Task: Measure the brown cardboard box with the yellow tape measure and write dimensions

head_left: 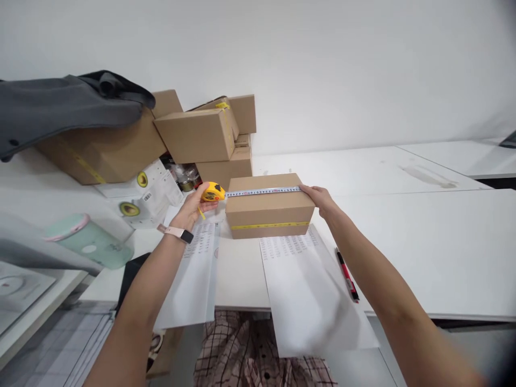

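A closed brown cardboard box (270, 215) with a yellow printed strip along its front stands on the white table. My left hand (196, 207) grips a yellow tape measure (213, 192) just off the box's left end. Its pale blade (262, 191) is drawn out across the box top, lengthwise. At the far right end my right hand (318, 197) pinches the blade's tip against the box edge. Printed sheets lie left (189, 279) and right (310, 295) in front of the box, the right one hanging over the table's near edge.
Stacked cardboard boxes (195, 134) stand behind to the left, with a dark grey garment (72, 110) draped over one. White cartons with avocado prints (141, 196) and a mint-green tumbler (91, 239) are at left. A red and black marker (347, 275) lies right of the sheet.
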Available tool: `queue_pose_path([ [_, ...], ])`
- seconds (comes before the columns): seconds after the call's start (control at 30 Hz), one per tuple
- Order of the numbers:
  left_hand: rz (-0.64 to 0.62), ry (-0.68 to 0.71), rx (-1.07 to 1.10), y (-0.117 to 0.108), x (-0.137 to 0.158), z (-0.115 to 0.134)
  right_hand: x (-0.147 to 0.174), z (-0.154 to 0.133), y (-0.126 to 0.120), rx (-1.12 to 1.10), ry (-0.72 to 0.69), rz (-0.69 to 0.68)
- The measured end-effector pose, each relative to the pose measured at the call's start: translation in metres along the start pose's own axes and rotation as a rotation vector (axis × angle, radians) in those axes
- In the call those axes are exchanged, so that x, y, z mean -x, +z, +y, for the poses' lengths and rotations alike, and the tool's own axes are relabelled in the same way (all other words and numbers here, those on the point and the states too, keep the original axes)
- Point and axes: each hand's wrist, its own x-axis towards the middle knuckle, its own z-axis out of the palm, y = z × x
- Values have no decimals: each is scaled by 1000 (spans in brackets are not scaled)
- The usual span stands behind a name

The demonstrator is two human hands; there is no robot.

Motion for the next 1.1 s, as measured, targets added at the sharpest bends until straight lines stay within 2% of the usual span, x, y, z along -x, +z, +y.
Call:
queue_pose_path([
  [0.13, -9, 120, -21, 11, 25, 13, 5, -4, 0, 53, -96, 63],
  [0.27, -106, 326, -44, 12, 81, 15, 3, -18, -10, 41, -209, 24],
  [0.3, -154, 316, -64, 11, 98, 9, 1, -24, -13, 16, -258, 4],
  [0.33, -238, 247, -86, 10, 116, -1, -1, -31, -13, -8, -314, -21],
  [0.43, -624, -54, -60, 18, 164, -46, -9, -52, 0, 7, -460, -189],
  [0.5, -737, -233, 56, 33, 186, -73, -18, -64, 21, 135, -498, -362],
  [0.53, -763, -268, 97, 43, 192, -82, -23, -69, 33, 219, -504, -425],
  [0.57, -774, -276, 134, 52, 195, -87, -30, -73, 46, 304, -506, -457],
  [0.63, -772, -255, 202, 69, 192, -86, -44, -79, 69, 446, -506, -426],
  [0.77, -725, -228, 281, 89, 174, -64, -71, -77, 96, 562, -477, -321],
  [0.87, -701, -262, 305, 95, 174, -63, -82, -70, 99, 571, -460, -313],
  [1.1, -644, -320, 357, 110, 192, -86, -84, -60, 95, 626, -473, -387],
])
